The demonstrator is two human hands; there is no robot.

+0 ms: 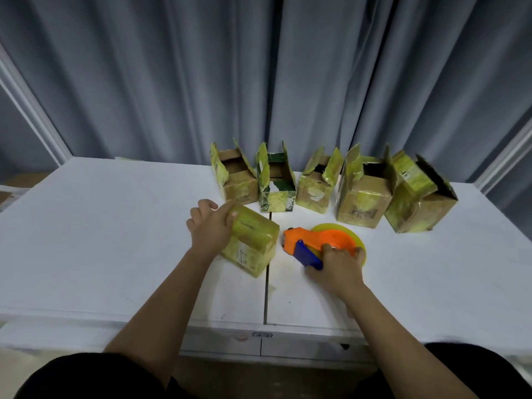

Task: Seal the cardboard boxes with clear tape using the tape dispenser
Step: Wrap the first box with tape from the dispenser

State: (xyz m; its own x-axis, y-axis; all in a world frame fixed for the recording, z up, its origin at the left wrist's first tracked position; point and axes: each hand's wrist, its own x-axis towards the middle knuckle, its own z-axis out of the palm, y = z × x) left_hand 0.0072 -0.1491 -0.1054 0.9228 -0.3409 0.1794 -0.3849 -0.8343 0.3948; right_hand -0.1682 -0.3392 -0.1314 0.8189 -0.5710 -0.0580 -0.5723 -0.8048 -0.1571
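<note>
A closed, tape-covered cardboard box (253,243) lies tilted on the white table (115,240), just left of its centre seam. My left hand (211,226) holds the box's left end, thumb over its top. To the right, the orange tape dispenser (316,240) with a blue handle and a yellowish roll lies flat on the table. My right hand (336,266) grips it at the blue handle, fingers over the roll. Dispenser and box are apart by a small gap.
Several open cardboard boxes with raised flaps stand in a row behind: one at the left (237,177), a green-printed one (277,185), one in the middle (316,182), and larger ones to the right (364,194) (417,197). Grey curtains hang behind the table.
</note>
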